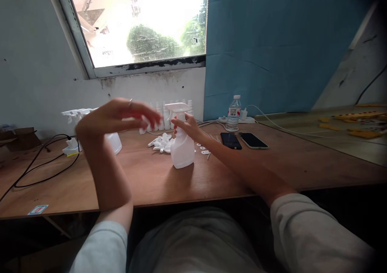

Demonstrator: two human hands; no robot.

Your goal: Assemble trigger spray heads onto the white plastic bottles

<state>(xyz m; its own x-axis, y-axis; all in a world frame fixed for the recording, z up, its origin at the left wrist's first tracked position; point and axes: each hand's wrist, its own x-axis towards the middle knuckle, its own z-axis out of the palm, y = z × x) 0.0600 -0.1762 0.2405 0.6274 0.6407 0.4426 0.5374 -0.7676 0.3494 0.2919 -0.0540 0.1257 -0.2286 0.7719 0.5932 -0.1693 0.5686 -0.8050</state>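
A white translucent spray bottle with a white trigger head stands upright on the table in front of me. My right hand is wrapped round its neck, just below the trigger head. To the left my left hand is raised in the air with its wrist bent, fingers stretched toward the bottle but apart from it. Its fingertips are slightly blurred, and nothing shows in them. A pile of white trigger heads lies on the table behind and left of the bottle.
White bottles stand along the wall, and assembled sprayers are partly behind my left arm. Two phones, small white rings and a water bottle are on the right. Black cables cross the table's left side.
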